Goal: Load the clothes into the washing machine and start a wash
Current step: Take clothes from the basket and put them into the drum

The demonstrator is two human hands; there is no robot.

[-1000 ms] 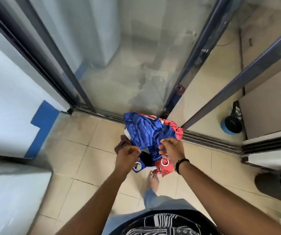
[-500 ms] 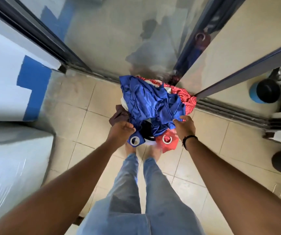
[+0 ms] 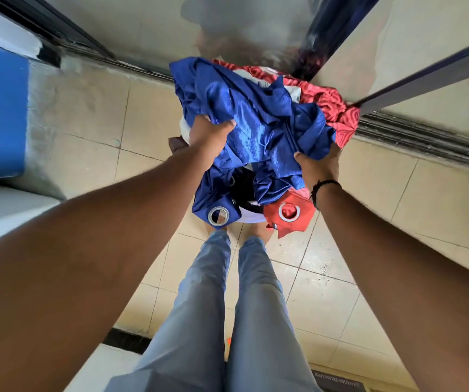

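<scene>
Soft, slippery bundle of clothes [image 3: 258, 123] is gripped by left hand [image 3: 209, 131] and right hand [image 3: 319, 162]; support from beneath is advised.

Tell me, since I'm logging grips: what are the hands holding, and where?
A bundle of clothes, blue fabric on top. The left hand grips its left side, the right hand its lower right edge.

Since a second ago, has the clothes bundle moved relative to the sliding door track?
Yes. The clothes bundle, held in both hands, has come forward to the sliding door track; its red cloth now overlaps the track, where earlier it sat short of it.
</scene>
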